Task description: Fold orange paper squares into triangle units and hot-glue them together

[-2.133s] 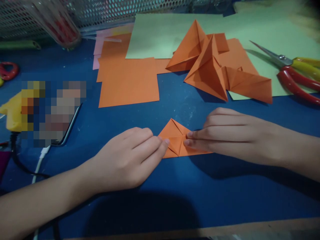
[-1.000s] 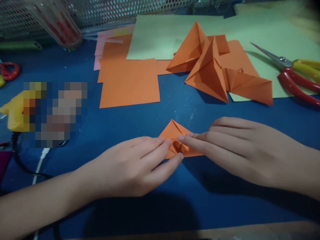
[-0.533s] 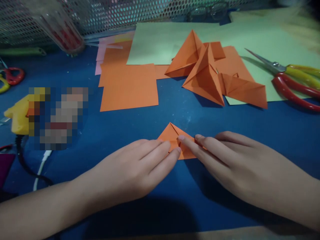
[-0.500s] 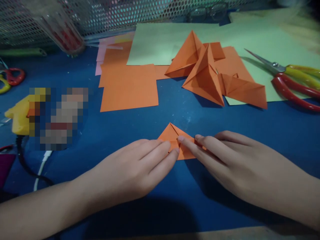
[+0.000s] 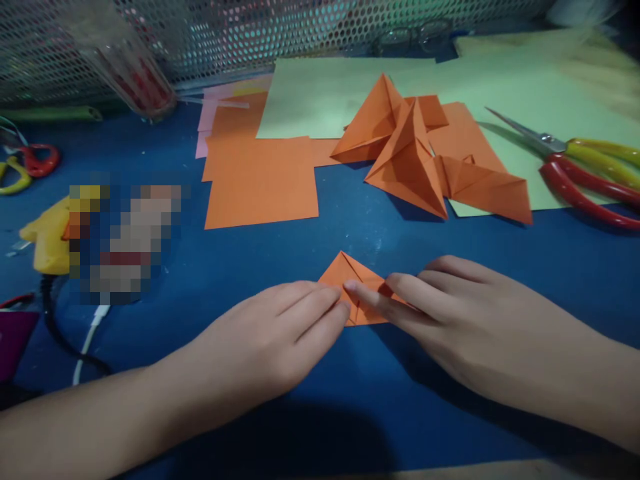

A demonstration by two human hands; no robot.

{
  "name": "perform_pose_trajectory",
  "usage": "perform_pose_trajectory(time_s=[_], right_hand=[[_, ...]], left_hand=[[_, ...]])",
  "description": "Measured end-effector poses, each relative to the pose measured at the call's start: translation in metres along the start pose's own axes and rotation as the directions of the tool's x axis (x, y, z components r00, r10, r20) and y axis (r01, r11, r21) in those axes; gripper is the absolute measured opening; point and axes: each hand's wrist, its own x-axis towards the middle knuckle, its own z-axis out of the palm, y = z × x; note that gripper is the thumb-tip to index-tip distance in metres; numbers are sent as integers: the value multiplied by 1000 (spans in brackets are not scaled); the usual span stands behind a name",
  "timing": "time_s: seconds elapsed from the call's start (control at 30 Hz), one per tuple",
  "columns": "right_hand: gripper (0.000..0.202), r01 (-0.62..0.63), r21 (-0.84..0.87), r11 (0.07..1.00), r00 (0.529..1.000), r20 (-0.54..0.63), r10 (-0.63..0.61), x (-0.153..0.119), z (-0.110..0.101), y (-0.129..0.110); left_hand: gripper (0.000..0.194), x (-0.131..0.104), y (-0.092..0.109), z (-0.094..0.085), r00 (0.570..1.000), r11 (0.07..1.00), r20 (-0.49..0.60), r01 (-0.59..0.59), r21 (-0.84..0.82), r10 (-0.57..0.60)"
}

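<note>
A small piece of folded orange origami paper (image 5: 341,268) lies on the blue tabletop, its pointed corner facing away from me. My left hand (image 5: 280,332) is closed over its left side, fingers together and pressing the paper down; the thumb is out of sight. From the other side, my right hand (image 5: 465,320) lays its index fingertip on the middle of the paper, while the other fingers are bent at the right corner. Both hands hide parts of the folds and lower edge. Beyond them stand folded orange paper pieces (image 5: 413,157), peaked in shape.
Flat orange sheets (image 5: 263,183) and light green sheets (image 5: 310,93) lie at the back. Red-and-yellow-handled scissors (image 5: 555,143) rest at right. At left are a yellow glue gun (image 5: 50,240), a blurred-out object with a white cable (image 5: 87,340), and a clear jar (image 5: 137,80).
My right index fingertip has slid slightly left across the folded paper towards my left fingers. The whole view has shifted a little downward.
</note>
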Motion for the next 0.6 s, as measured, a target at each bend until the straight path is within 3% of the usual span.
perform_pose_trajectory(time_s=[0.13, 0.23, 0.47, 0.53, 0.6], right_hand=[[58, -11, 1, 1000, 1000, 14, 11, -1, 0, 1], [57, -13, -9, 1000, 1000, 0, 13, -1, -1, 0], [54, -41, 13, 999, 999, -27, 41, 0, -1, -3], [53, -37, 23, 999, 999, -31, 38, 0, -1, -3], [51, -46, 23, 999, 998, -37, 46, 0, -1, -3]], left_hand=[[36, -1, -6, -6, 985, 955, 83, 168, -244, -152], [33, 0, -9, -15, 954, 936, 159, 282, -208, -252], [40, 9, -2, -24, 965, 980, 182, 197, -38, -187], [38, 5, -11, -23, 971, 985, 178, 170, -24, -163], [29, -16, -38, -28, 955, 968, 165, 251, -1, -247]])
